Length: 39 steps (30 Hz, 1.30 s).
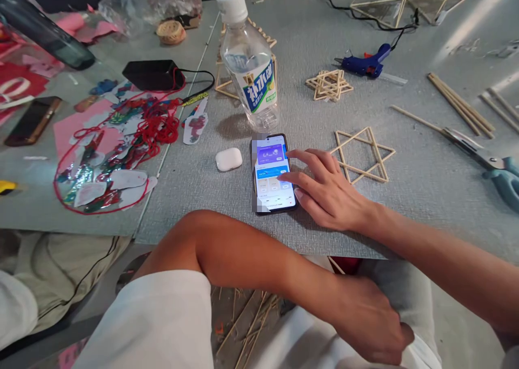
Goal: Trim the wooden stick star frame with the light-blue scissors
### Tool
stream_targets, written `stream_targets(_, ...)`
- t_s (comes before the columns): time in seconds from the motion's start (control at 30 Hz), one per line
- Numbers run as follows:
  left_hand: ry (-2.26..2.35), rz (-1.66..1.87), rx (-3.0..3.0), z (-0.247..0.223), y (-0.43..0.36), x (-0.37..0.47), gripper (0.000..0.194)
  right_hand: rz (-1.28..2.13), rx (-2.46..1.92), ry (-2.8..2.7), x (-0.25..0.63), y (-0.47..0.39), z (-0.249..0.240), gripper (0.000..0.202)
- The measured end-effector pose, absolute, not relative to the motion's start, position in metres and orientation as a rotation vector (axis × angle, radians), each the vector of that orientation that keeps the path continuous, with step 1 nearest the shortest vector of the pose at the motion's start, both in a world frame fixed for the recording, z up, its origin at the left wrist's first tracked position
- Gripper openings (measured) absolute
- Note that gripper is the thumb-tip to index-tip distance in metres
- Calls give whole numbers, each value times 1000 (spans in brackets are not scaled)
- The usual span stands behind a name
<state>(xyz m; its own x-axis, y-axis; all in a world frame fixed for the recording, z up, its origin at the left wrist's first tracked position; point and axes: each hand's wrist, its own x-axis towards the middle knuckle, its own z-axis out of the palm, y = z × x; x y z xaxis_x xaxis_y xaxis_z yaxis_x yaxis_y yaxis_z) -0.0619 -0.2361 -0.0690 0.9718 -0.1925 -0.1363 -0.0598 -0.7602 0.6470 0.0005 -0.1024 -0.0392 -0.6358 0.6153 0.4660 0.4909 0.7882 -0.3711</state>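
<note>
My right hand (pixel 332 190) lies over the right edge of a lit smartphone (pixel 271 182), fingers spread, with fingertips on or just above the screen. The phone rests flat on the grey table. Low in front of me, my left hand (pixel 368 320) is curled closed on my lap, its fingertips hidden and nothing visible in it. A flat six-pointed star of wooden sticks (pixel 383 158) lies just beyond my right hand. Left of the phone is a white earbud case (pixel 228 159). An upright plastic bottle (pixel 253 66) stands behind the phone.
A blue glue gun (pixel 367 63) lies near a small layered stick star (pixel 329 84). To the right are scissors (pixel 482 155) and loose sticks (pixel 460 104). Red string (pixel 162 123), paper cutouts and a black box (pixel 152 75) clutter the left. Sticks (pixel 251 325) lie below the table.
</note>
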Motion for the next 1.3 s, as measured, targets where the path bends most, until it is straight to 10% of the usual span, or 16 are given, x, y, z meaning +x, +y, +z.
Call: stream_targets(1.3, -161, -76, 2579, -98, -252, -68, 27, 397, -902, -2298, 8, -98, -32, 43)
